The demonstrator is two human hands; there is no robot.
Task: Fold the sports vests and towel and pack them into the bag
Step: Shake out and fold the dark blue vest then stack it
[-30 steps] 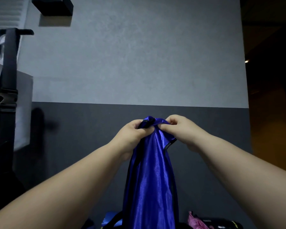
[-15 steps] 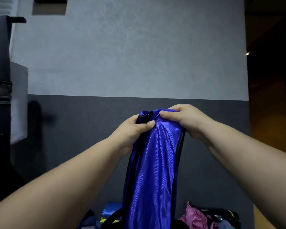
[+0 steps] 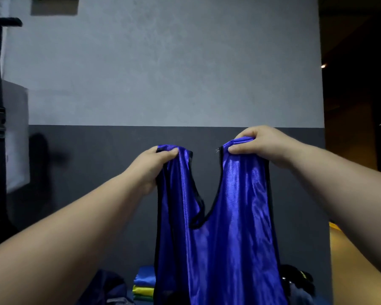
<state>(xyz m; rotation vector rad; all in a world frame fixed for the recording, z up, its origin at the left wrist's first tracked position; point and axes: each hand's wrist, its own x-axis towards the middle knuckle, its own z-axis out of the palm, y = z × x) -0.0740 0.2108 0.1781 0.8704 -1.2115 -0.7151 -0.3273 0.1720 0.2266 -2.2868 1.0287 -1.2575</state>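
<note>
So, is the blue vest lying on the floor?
No, the blue vest hangs in the air, with the left hand and the right hand each pinching one shoulder strap.

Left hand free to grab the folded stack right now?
Probably not: the left hand pinches a strap of the vest, held up, and the stack lies low beside the hanging cloth. It would need to let go first.

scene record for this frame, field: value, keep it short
held item: blue vest, hanging unfolded, black trim
left hand: pinches one shoulder strap
right hand: pinches the other shoulder strap
straps: held apart, neck opening between them
below: folded stack, blue over yellow over green
fold state: not yet folded
</note>
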